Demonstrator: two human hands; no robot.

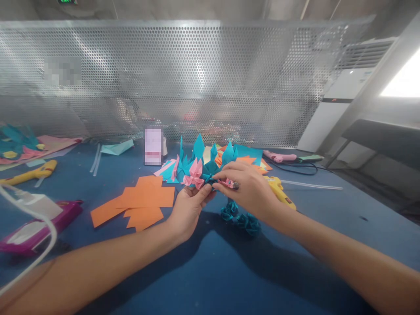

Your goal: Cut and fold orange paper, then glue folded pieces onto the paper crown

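A folded-paper piece with tall teal points [198, 148] and a pink paper flower [194, 173] is held up over the blue table [210, 280]. My left hand [190, 208] pinches it from below, thumb and fingers closed beside the flower. From the other side, my right hand [251, 188] grips the teal part with thumb and forefinger pressed together. A small pinkish thing with a dark end [233, 185] shows at the right fingers; its kind is unclear. Crumpled teal folded paper [244, 222] sits beneath my right hand. The fingers hide where the pieces join.
Orange paper sheets [144, 197] lie left of my hands. Yellow glue guns [282, 192] [29, 174] lie on both sides, a pink one [278, 156] behind. A phone [153, 145] stands before the perforated metal panel [197, 78]. A white cable [49, 227] crosses a magenta power strip [39, 232].
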